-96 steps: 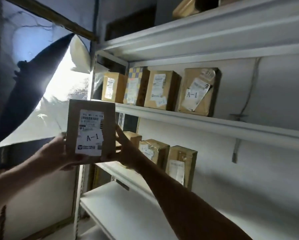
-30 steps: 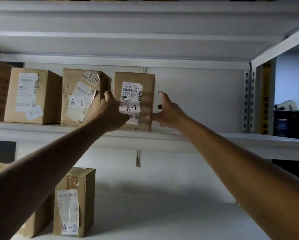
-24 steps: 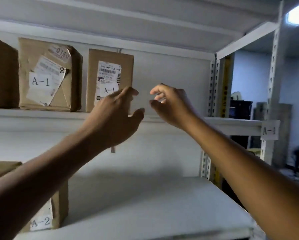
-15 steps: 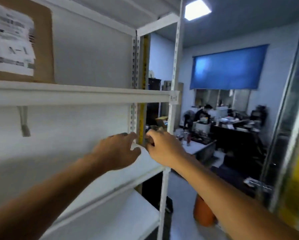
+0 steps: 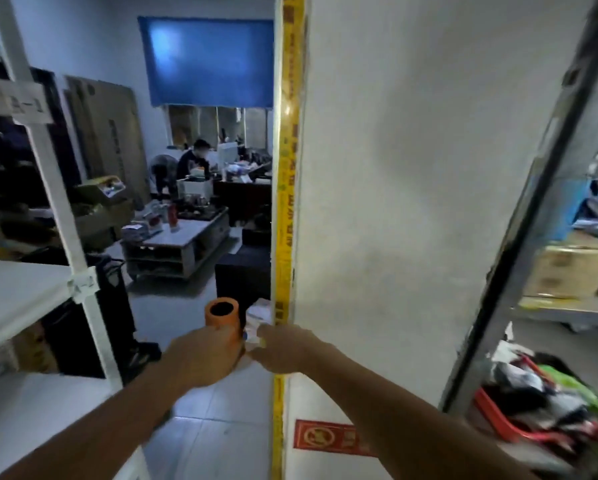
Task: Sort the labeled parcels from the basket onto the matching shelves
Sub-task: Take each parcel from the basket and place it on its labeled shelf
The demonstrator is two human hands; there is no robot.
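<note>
My left hand point(image 5: 204, 355) and my right hand point(image 5: 283, 348) hang side by side in mid-air, fingers loosely curled, holding nothing. The white shelf unit point(image 5: 17, 292) is at the left edge; its post carries an A-1 tag point(image 5: 24, 102) and an A-2 tag point(image 5: 83, 284). No cardboard parcel on that unit is in view. A red basket point(image 5: 498, 420) holding several bagged items sits low at the right, blurred.
A white wall panel point(image 5: 411, 202) edged with yellow tape point(image 5: 285, 202) fills the middle. An orange cylinder point(image 5: 221, 317) stands on the floor beyond my left hand. A metal rack point(image 5: 539, 188) at right holds a cardboard box point(image 5: 571, 271). People sit at desks in the far room.
Both hands set the A-1 parcel on the A-1 shelf, let go and drew back. My view has swung right, from the shelf to the wall panel and the red basket.
</note>
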